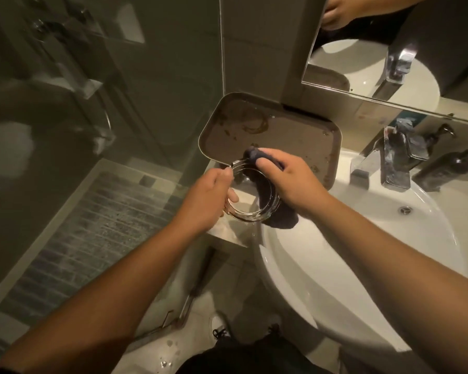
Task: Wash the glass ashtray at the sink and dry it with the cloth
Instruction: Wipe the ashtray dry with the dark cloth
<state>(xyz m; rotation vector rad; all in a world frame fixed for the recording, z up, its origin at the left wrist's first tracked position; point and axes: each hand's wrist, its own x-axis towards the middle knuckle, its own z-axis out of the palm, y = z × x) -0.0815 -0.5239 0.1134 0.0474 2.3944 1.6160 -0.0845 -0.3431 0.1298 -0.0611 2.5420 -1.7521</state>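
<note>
Round glass ashtray, tilted on edge, held in the air over the counter corner just left of the white sink, between both hands. Inside its bowl, part of a dark cloth, draped over the right rim and hanging down to the sink's edge; nothing else to be seen in the glass. Sink basin bare apart from a metal drain, chrome faucet behind it and a dark pump bottle just to its right. Behind the ashtray, on the counter against the wall, a brown rectangular tray holding only ring-shaped stains and scattered specks. Left hand clamped on the ashtray's left rim, thumb on the upper edge, fingers curled round the outer wall, one fingertip showing through the glass. Right hand closed on the cloth, pressing it onto the far right rim, thumb lying over the fabric and fingers folded together around a bunched end by the tray's front edge. Mirror above, reflecting faucet and basin. Glass shower panel to the left.
</note>
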